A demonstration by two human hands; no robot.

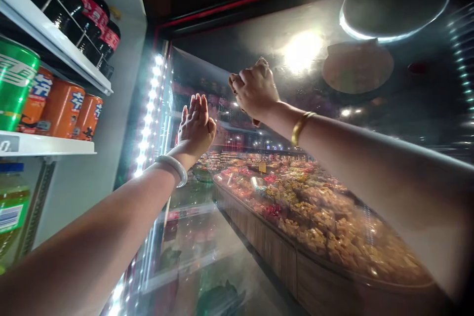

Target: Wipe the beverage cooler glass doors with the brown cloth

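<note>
Glass door (333,182) of drinks cooler fills centre and right of view, seen from low, long axis upright, top edge slanting up to right under red trim line. Pane mirrors shop aisle and produce display.

Left hand (195,126) released, palm flat on glass, fingers together, pointing up.

Right hand (255,89) higher, clenched in fist against pane; whether it grips anything cannot tell.

LED strip (150,103) runs along door's left edge.

Left of that, shelves (55,145) with orange cans (62,108), green can (15,84), dark bottles (89,15).

Open glass right of the fist.

glossy glass door (229,237) (reflective), wood-panelled counter (296,261)
</note>
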